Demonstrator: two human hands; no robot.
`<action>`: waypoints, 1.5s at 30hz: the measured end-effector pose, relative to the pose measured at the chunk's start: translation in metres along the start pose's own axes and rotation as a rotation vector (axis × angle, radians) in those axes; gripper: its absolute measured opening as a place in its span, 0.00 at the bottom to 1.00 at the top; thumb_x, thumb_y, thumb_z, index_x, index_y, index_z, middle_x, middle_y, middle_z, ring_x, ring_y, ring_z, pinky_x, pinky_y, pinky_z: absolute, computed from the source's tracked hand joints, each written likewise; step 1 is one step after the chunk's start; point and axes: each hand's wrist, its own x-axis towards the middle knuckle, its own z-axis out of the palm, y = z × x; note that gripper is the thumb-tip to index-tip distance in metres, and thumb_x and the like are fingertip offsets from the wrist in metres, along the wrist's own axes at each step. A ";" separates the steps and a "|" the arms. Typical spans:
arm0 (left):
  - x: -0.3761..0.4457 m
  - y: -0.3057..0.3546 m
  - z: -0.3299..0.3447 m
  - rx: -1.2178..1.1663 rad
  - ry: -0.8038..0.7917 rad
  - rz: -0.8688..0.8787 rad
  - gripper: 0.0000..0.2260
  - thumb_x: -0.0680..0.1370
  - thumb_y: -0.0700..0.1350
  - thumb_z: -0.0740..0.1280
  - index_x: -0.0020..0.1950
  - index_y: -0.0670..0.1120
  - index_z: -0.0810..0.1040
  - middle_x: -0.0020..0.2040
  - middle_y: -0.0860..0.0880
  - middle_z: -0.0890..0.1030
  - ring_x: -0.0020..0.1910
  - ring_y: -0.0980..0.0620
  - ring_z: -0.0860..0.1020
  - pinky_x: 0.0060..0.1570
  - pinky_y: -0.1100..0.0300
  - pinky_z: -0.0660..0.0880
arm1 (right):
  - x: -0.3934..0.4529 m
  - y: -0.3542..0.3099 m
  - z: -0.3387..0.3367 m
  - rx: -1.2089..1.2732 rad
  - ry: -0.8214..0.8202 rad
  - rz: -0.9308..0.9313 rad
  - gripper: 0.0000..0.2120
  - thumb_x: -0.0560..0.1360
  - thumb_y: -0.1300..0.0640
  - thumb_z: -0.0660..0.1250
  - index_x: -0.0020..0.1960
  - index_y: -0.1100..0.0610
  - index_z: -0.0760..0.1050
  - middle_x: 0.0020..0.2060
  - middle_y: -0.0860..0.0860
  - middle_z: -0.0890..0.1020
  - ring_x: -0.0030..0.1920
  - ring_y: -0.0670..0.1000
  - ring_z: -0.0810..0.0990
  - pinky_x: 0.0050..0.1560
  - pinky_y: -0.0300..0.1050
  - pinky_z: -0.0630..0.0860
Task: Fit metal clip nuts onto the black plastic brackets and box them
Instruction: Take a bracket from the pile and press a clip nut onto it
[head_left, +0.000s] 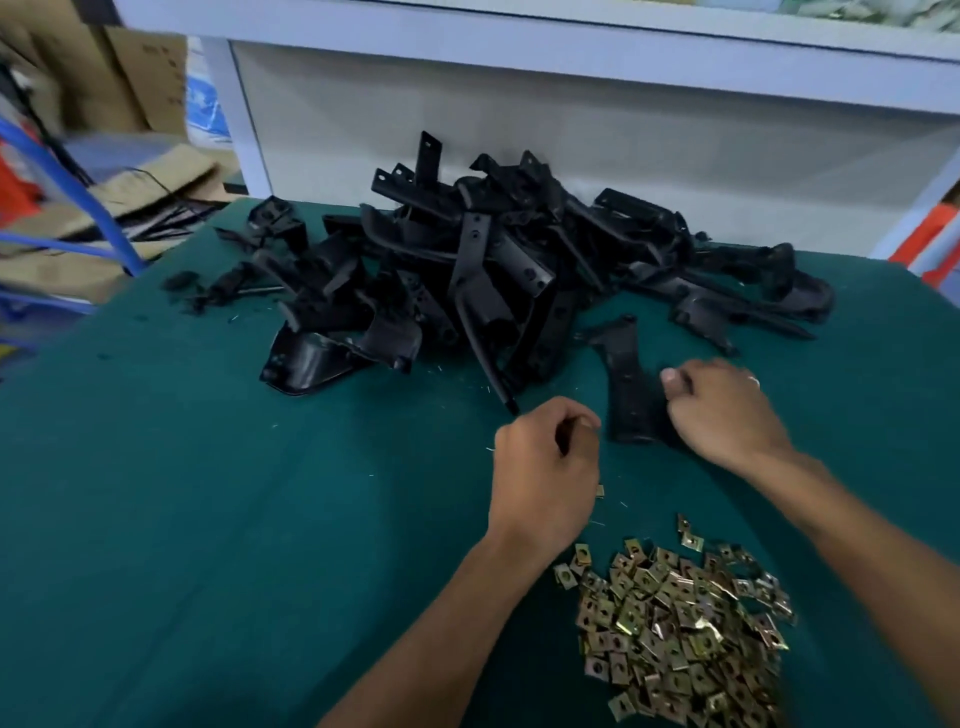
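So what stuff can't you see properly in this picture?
- Head view: whether the left hand holds a clip nut; its curled fingers hide the inside.
- Lower end of the bracket, covered by the right hand.
- Pile of clip nuts, cut off by the bottom edge.
- Cardboard at far left, blurred.
- No box for finished parts is in view.
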 end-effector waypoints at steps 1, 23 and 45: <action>0.001 0.000 -0.001 0.000 0.007 -0.004 0.10 0.82 0.41 0.63 0.45 0.51 0.81 0.27 0.56 0.76 0.20 0.58 0.68 0.21 0.67 0.62 | 0.001 -0.003 -0.001 0.089 -0.011 0.045 0.23 0.83 0.41 0.59 0.38 0.57 0.70 0.35 0.52 0.75 0.42 0.57 0.77 0.46 0.51 0.68; 0.006 0.003 0.001 0.186 0.107 0.033 0.08 0.80 0.41 0.66 0.52 0.53 0.80 0.46 0.55 0.81 0.45 0.60 0.78 0.42 0.72 0.70 | 0.014 -0.065 -0.008 0.185 -0.381 0.172 0.19 0.65 0.41 0.74 0.32 0.53 0.69 0.17 0.46 0.67 0.18 0.48 0.64 0.22 0.36 0.58; 0.001 0.005 -0.017 0.146 0.141 0.455 0.14 0.83 0.50 0.59 0.68 0.52 0.71 0.57 0.59 0.80 0.53 0.56 0.81 0.48 0.48 0.79 | -0.082 -0.085 -0.017 0.555 -0.297 -0.391 0.14 0.80 0.68 0.60 0.42 0.55 0.79 0.29 0.43 0.81 0.26 0.41 0.77 0.27 0.32 0.70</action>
